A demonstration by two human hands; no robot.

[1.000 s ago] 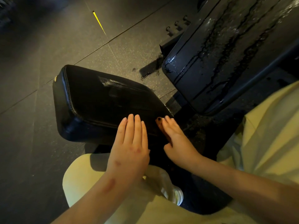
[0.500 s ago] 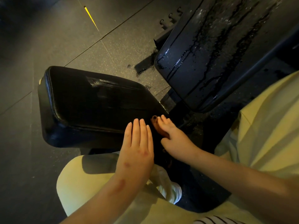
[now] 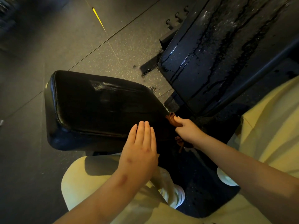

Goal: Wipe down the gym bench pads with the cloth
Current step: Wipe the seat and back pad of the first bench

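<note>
Right hand (image 3: 187, 130) now grips cloth (image 3: 172, 119) | left hand (image 3: 139, 151) flat on seat pad (image 3: 97, 107)

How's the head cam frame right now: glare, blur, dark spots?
Head view: dim warm light; wet glare streaks on the back pad; smeared sheen on the seat pad; floor blurred at top left; edges bend, wide-angle; brown cloth in the right hand nearly lost in shadow; left hand sharp.
</note>
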